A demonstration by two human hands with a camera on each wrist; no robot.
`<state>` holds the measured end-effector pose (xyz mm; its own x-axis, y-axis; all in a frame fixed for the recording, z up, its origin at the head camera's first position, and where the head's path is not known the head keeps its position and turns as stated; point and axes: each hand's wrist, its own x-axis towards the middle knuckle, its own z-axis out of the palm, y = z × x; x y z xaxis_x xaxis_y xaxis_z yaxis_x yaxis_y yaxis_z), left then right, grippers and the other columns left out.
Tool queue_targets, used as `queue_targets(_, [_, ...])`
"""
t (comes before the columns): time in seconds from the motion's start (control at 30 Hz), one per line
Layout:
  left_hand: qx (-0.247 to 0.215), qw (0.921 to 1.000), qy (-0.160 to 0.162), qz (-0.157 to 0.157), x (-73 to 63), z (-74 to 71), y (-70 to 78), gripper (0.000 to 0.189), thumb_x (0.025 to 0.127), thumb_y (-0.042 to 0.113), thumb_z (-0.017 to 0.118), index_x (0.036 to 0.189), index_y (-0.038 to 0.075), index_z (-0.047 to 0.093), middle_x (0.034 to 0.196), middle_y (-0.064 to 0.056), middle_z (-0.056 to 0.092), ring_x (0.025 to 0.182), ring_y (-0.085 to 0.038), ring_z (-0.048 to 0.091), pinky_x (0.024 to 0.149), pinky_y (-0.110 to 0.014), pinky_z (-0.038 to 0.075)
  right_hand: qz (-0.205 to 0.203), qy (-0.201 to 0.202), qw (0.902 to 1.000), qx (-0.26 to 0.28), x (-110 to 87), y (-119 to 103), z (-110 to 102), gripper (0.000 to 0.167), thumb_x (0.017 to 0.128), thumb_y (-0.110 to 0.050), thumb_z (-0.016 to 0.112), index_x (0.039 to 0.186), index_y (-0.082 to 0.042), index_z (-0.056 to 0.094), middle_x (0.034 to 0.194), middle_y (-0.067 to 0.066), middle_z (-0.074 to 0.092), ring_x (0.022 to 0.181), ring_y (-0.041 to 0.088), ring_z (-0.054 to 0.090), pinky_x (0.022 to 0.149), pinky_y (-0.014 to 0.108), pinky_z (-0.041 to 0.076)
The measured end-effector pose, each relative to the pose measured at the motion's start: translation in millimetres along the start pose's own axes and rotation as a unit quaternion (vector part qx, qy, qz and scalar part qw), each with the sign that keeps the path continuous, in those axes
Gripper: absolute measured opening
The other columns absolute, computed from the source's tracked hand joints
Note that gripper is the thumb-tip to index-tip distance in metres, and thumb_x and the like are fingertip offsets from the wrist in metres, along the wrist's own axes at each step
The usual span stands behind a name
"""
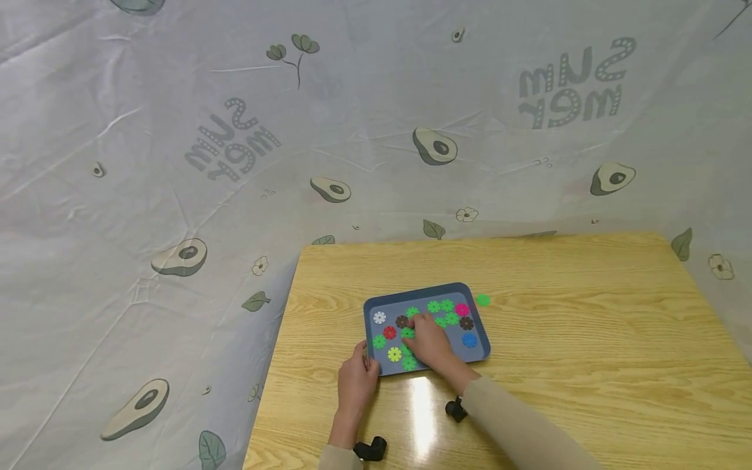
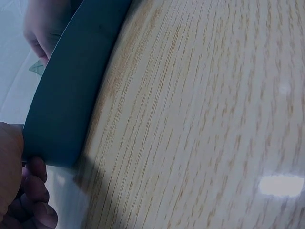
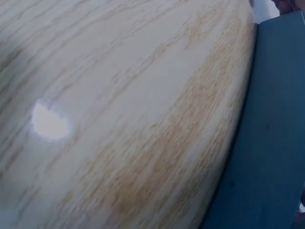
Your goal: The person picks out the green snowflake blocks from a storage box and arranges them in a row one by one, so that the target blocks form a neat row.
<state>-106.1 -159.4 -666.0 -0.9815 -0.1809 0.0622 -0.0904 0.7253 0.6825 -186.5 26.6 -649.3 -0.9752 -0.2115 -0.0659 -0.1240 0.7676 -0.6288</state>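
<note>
A blue-grey tray (image 1: 426, 293) holds several flat, notched plastic discs. My left hand (image 1: 357, 378) grips its near-left corner; in the left wrist view the thumb side of the left hand (image 2: 12, 164) is against the tray wall (image 2: 71, 90), with curled fingertips below. Over the middle of the tray reaches my right hand (image 1: 431, 343), its thumb and forefinger spread apart beside a green disc (image 1: 407, 333) and a brown disc (image 1: 402, 321). Around these lie a red disc (image 1: 390, 333), a yellow disc (image 1: 394, 354) and a white disc (image 1: 379, 318). The right wrist view shows mostly the tray's outer wall (image 3: 267, 129).
Outside the tray's far-right corner a green disc (image 1: 483, 299) lies on the wooden table (image 1: 587, 339). Inside, on the right, are a pink disc (image 1: 462, 310), a second brown disc (image 1: 466, 323) and a blue disc (image 1: 469, 340). A printed cloth (image 1: 376, 130) hangs behind the table.
</note>
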Motion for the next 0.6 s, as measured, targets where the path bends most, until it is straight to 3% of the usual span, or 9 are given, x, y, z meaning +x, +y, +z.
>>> queue_targets(0.23, [-0.001,1.0,-0.005,-0.005,0.4,-0.1,1.0,0.044,0.09,0.007,0.067,0.134,0.001,0.063,0.061,0.008,0.047,0.051,-0.006,0.041,0.048,-0.026,0.033,-0.039,0.011,0.9989,0.023,-2.0,-2.4,-2.2,0.015,0.089,-0.013,0.08,0.096,-0.011,0.068,0.084,-0.002,0.065,0.075,0.016,0.061,0.069,0.038,0.051])
queue_targets(0.4, [-0.004,1.0,-0.006,-0.004,-0.2,-1.0,3.6,0.044,0.09,0.007,0.067,0.134,0.0,0.063,0.061,0.008,0.047,0.051,-0.006,0.04,0.048,-0.026,0.033,-0.051,0.028,0.9961,0.067,-4.0,-9.2,-15.2,0.014,0.089,-0.012,0.079,0.099,-0.009,0.07,0.082,-0.004,0.064,0.072,0.012,0.059,0.068,0.036,0.05])
queue_targets(0.6, [-0.004,1.0,0.0,-0.003,-0.3,-0.9,1.4,0.044,0.09,0.006,0.067,0.134,0.001,0.064,0.061,0.008,0.047,0.051,-0.006,0.04,0.049,-0.026,0.033,-0.037,0.054,0.9916,0.112,4.9,-5.8,-44.6,0.017,0.093,-0.012,0.077,0.107,-0.007,0.071,0.087,-0.002,0.065,0.075,0.012,0.061,0.069,0.035,0.051])
